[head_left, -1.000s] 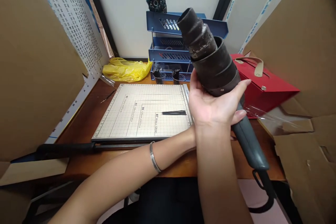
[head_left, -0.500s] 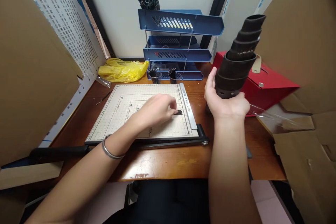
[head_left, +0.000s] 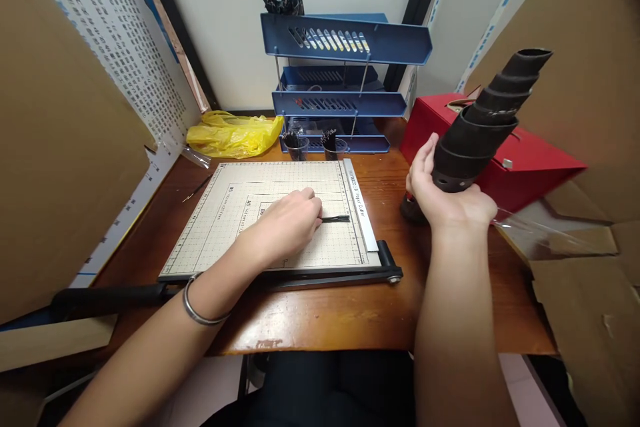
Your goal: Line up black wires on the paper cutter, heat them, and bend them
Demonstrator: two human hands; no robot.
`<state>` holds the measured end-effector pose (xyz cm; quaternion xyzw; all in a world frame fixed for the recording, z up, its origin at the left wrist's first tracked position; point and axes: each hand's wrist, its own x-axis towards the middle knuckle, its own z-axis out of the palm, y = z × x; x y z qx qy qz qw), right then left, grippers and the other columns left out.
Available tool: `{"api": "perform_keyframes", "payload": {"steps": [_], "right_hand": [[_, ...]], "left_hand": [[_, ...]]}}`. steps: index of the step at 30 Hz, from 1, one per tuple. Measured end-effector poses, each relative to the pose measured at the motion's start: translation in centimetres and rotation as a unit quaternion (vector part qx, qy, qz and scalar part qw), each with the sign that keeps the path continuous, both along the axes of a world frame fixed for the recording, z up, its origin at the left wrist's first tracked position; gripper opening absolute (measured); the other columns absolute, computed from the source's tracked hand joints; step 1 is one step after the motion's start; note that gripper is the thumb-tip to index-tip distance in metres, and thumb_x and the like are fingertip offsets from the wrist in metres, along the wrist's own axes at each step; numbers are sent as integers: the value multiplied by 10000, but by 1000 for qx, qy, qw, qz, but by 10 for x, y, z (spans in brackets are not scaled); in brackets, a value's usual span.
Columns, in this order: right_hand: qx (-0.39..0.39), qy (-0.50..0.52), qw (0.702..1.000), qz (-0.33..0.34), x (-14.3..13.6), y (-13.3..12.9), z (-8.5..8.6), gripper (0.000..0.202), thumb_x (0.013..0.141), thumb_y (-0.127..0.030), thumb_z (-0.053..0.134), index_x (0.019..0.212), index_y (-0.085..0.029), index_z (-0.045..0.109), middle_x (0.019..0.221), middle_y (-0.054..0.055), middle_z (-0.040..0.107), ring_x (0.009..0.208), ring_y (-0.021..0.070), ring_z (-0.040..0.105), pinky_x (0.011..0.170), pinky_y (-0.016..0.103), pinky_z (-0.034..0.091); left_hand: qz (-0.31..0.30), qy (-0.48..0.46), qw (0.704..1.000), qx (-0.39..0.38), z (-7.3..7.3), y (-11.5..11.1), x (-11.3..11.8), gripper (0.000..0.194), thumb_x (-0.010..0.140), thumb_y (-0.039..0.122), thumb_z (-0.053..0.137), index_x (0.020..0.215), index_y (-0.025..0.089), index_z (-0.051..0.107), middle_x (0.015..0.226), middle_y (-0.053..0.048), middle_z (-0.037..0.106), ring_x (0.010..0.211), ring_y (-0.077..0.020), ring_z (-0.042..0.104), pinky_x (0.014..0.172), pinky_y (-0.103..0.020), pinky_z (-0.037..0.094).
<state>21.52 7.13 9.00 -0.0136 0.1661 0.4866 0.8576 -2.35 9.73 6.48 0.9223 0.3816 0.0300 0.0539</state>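
Note:
My left hand [head_left: 287,223], with a metal bangle at its wrist, is closed on a small bundle of thin black strands [head_left: 336,219]. Their right ends stick out past the fingers over the board of a paper cutter [head_left: 320,247]; the fingertips are partly hidden. On the right, my right hand [head_left: 450,197] is wrapped round the lower end of a black stepped tube [head_left: 477,140], built of overlapping sections that narrow upward. The tube tilts to the right and stands well above the table. Below that hand, a dark thing with a red part [head_left: 413,207] is mostly hidden.
Two clear cups [head_left: 336,150] of thin black strands stand behind the cutter, before a blue tiered tray [head_left: 345,39]. A yellow plastic bag [head_left: 235,135] lies back left. A red box [head_left: 540,160] stands at right, with cardboard [head_left: 580,280] nearby. The cutter's black handle [head_left: 110,295] extends left.
My left hand has drawn slightly left, and more of the strands shows beyond its fingers. The black tube and my right hand appear farther right and a little lower; the view has shifted slightly.

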Motion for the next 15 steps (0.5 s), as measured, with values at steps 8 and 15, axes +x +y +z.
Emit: {"api": "perform_keyframes", "payload": {"steps": [8, 15], "right_hand": [[20, -4, 1000, 7, 1, -5, -5, 629, 1023, -450, 164, 1405, -181, 586, 1247, 164, 694, 1169, 307, 691, 682, 468, 638], [-20, -36, 999, -11, -10, -12, -2, 647, 1045, -476, 79, 1283, -207, 617, 1123, 112, 714, 997, 241, 754, 648, 403, 634]], "left_hand": [[2, 15, 1000, 16, 0, -3, 7, 238, 935, 137, 480, 916, 115, 717, 947, -168, 710, 873, -298, 678, 728, -391, 520], [80, -129, 988, -28, 11, 12, -7, 217, 986, 269, 502, 958, 181, 698, 903, -70, 784, 827, -246, 720, 769, -374, 522]]}}
